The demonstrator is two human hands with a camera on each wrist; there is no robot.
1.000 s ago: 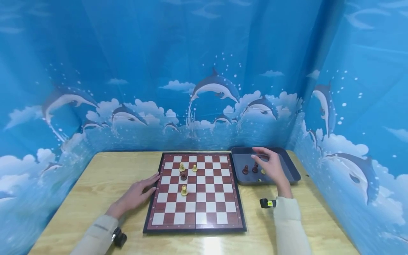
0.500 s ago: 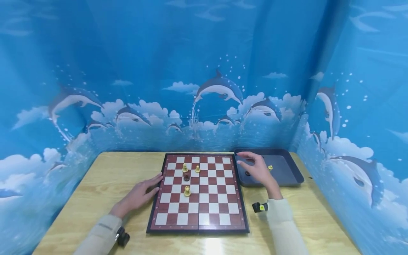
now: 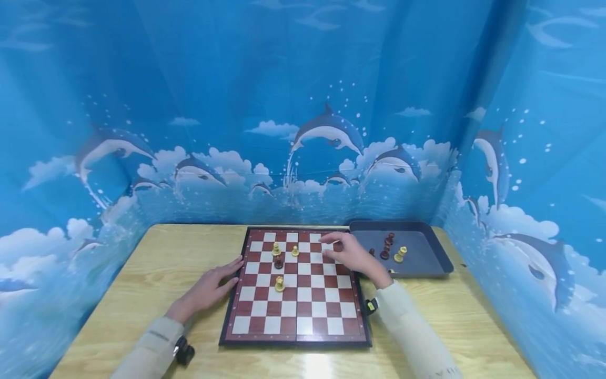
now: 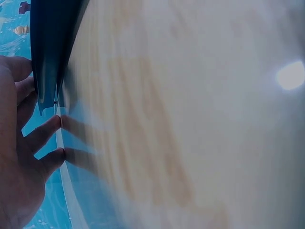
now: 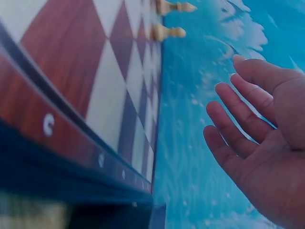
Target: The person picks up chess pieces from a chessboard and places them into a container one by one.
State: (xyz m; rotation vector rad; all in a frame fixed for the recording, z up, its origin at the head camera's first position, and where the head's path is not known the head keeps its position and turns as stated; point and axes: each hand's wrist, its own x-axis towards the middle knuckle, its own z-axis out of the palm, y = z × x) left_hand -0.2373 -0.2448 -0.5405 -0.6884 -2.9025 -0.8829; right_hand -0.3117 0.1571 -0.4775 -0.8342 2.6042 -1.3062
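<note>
Now the right hand [image 3: 351, 253], spread and empty, hovers over a chessboard [image 3: 326, 308] with 4 chessmen [image 3: 280, 285]; the outstretched left hand [image 3: 208, 288] touches its edge.

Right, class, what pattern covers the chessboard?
The chessboard is checked in reddish-brown and white, clearest in the head view.

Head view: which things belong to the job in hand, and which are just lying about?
Likely the job:
- board
- board pieces, three gold, one dark
- tray
- tray pieces
- left hand
- right hand

Just surroundings:
- table
- dolphin curtain
- wrist cameras
</note>
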